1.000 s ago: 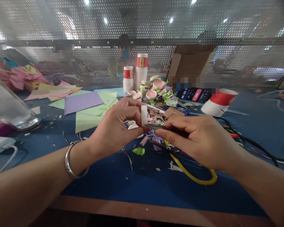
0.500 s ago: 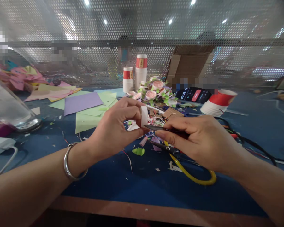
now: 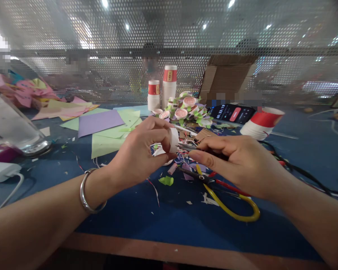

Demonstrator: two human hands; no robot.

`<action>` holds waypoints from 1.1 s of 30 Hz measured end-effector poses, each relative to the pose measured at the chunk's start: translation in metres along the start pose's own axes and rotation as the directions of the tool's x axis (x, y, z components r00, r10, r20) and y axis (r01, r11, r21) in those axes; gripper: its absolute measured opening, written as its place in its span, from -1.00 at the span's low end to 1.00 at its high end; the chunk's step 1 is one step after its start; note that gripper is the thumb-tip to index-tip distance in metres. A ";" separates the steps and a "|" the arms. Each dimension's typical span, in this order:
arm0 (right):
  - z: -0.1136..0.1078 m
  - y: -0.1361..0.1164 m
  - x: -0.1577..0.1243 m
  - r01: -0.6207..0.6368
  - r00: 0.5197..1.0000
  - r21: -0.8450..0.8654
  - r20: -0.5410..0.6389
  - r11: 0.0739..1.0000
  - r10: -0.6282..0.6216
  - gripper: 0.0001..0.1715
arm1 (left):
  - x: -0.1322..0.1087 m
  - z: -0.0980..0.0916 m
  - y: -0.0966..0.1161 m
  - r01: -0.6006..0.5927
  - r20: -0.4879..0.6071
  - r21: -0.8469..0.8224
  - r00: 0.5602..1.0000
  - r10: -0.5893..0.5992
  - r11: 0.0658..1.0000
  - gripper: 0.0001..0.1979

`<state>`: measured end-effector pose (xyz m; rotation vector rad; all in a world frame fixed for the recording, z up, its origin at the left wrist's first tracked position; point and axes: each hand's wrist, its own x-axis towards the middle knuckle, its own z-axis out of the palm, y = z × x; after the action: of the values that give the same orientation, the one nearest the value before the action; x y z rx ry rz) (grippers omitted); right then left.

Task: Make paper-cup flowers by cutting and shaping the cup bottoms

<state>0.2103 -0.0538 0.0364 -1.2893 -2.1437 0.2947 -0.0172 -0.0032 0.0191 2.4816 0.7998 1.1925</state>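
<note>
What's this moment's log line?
left hand: holds white piece | right hand: holds metal tool near piece | scissors: on table

The left hand (image 3: pixel 146 144) and right hand (image 3: pixel 239 161) are bare, as are both forearms (image 3: pixel 42 221). A bangle (image 3: pixel 82 195) encircles the left wrist (image 3: pixel 98 185): a slim, rounded, silver-coloured band with bright highlights; its finer detail is too small to distinguish.
</note>
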 end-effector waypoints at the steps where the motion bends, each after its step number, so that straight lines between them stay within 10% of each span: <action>1: 0.000 0.000 0.000 -0.004 1.000 0.012 0.007 1.000 0.004 -0.43 | 0.000 0.000 0.000 -0.007 -0.002 -0.002 1.000 0.007 1.000 -0.80; 33: -0.003 0.001 0.002 -0.055 0.995 0.186 0.087 0.981 0.040 -0.37 | -0.001 -0.003 0.004 -0.129 -0.017 0.060 0.991 0.130 0.990 -0.78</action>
<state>0.2122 -0.0516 0.0393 -1.2394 -2.0986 0.5665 -0.0185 -0.0069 0.0225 2.6083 0.6976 1.2568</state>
